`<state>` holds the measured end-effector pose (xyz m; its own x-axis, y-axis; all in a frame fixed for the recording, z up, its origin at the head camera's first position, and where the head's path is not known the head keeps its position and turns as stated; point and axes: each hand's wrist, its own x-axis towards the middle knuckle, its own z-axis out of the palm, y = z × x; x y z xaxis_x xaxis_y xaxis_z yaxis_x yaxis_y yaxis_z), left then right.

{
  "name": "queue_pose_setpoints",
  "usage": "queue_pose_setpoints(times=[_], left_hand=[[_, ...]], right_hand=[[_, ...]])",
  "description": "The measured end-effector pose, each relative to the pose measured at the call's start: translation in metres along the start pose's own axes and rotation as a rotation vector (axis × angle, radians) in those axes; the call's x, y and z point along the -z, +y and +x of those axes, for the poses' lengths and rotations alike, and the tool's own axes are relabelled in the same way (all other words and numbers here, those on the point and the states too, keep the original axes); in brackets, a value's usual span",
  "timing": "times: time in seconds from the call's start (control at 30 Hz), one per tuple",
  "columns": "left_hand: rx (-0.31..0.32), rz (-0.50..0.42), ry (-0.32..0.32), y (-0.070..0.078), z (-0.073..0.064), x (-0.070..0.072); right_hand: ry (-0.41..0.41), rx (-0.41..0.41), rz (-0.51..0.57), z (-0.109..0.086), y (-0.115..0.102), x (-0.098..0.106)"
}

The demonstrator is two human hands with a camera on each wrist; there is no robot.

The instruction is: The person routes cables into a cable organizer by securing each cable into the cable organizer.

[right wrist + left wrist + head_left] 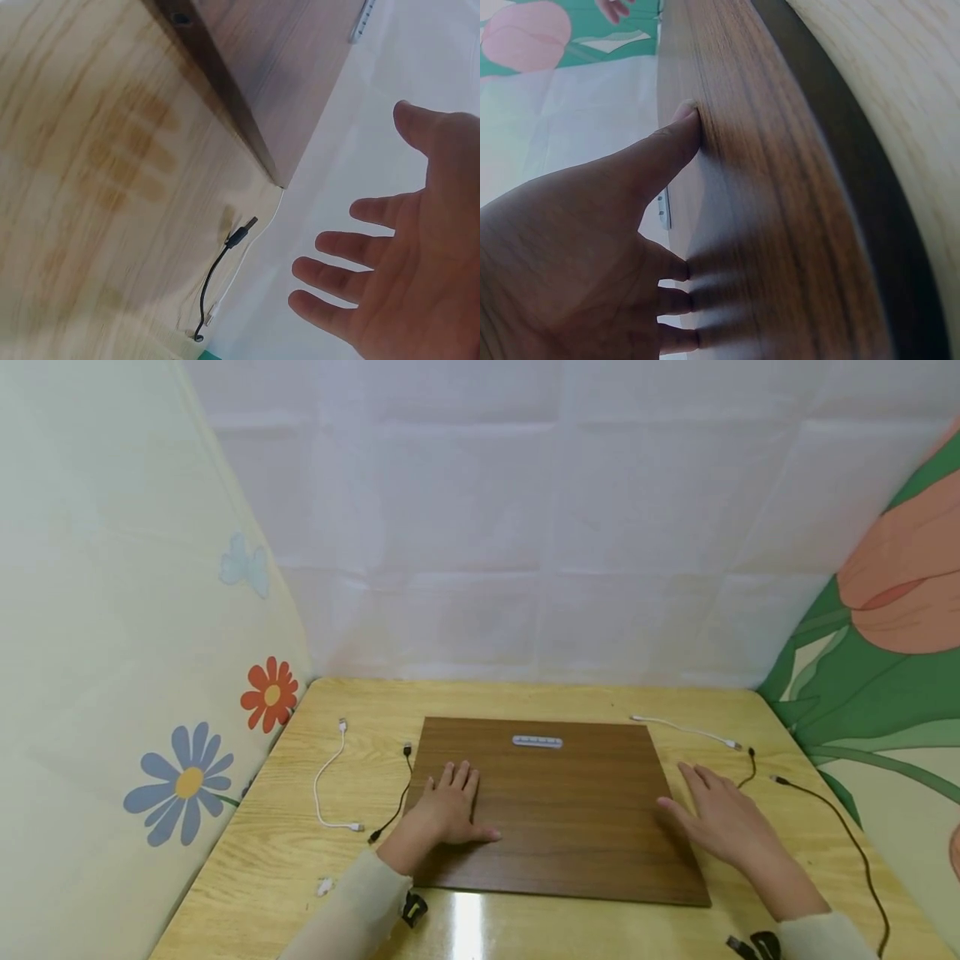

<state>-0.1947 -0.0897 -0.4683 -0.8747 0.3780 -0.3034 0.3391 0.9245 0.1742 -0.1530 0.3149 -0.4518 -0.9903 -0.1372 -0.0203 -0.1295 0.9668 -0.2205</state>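
Observation:
A dark brown wood-grain board (570, 810) lies flat on the light wooden table (247, 868). Toward its far edge sits a small white strip with a row of marks (537, 742), too small to make out fully. My left hand (448, 810) rests on the board's left part, fingers straight and thumb spread; the left wrist view has the thumb and fingertips touching the surface. My right hand (716, 814) hovers by the board's right edge with its fingers extended. In the right wrist view that hand (420, 262) holds nothing and is apart from the board.
Left of the board lie a white cable (318, 785), a short black cable (405, 793) and a small white piece (325, 886). On the right are another white cable (686, 729), a short black cable (752, 766) and a longer black cable (855, 843). Printed cloths surround the table.

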Motion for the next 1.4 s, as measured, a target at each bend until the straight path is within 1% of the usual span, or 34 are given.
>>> queue_pose_setpoints(times=[0.2,0.4,0.53,0.77,0.93,1.13,1.4], left_hand=[[0.003,0.006,-0.006,0.001,0.000,0.000],[-0.003,0.016,-0.003,0.000,0.000,-0.001],[-0.003,0.015,-0.002,0.000,0.000,0.000],[0.001,0.019,-0.003,0.001,-0.002,0.000],[0.000,0.022,-0.006,0.000,-0.002,0.000],[-0.002,0.013,-0.013,0.000,-0.001,0.000],[0.003,0.021,-0.015,0.000,-0.001,-0.001]], right_hand=[[-0.022,-0.024,0.012,-0.005,0.003,-0.001],[-0.011,-0.010,0.030,-0.011,0.008,0.001],[-0.026,-0.012,0.032,-0.018,0.012,0.001],[-0.094,-0.042,0.042,-0.027,0.020,-0.001],[-0.129,-0.032,0.046,-0.031,0.023,-0.004],[-0.200,-0.047,0.038,-0.037,0.025,-0.005],[-0.285,-0.056,0.071,-0.047,0.029,-0.005]])
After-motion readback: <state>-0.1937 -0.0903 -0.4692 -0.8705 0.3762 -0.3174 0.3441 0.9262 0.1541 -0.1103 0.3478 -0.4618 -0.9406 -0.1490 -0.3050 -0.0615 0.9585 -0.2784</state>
